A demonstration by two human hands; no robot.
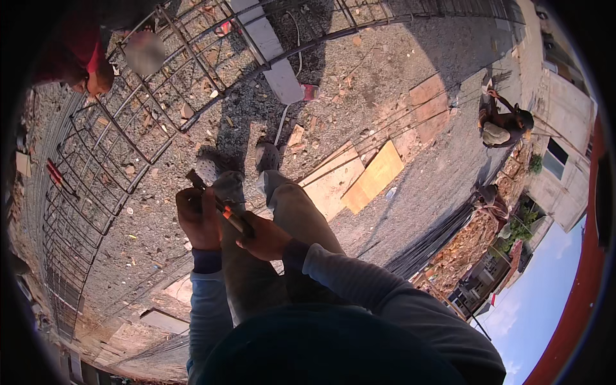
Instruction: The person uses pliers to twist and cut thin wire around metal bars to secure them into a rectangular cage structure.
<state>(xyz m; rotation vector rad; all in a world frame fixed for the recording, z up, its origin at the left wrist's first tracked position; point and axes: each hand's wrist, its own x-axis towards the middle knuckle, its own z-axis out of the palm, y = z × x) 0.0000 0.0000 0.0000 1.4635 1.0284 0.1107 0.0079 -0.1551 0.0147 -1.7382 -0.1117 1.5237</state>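
My left hand (199,218) is closed around the upper part of a short dark hand tool (236,220) with orange bands; its exact kind I cannot make out. A dark, blunt end of the tool sticks out above the left fingers. My right hand (264,237) is wrapped round the tool's lower end, just right of the left hand. Both hands are in front of my legs, above the gravel. A steel rebar cage (151,157) stretches along the left and the top, apart from my hands.
At the top left a person's hand (99,80) in a red sleeve is near the cage. A red-handled tool (56,172) lies at the cage's left. Plywood sheets (374,176) lie right of my feet. A person (505,125) crouches far right, near long dark bars (436,234).
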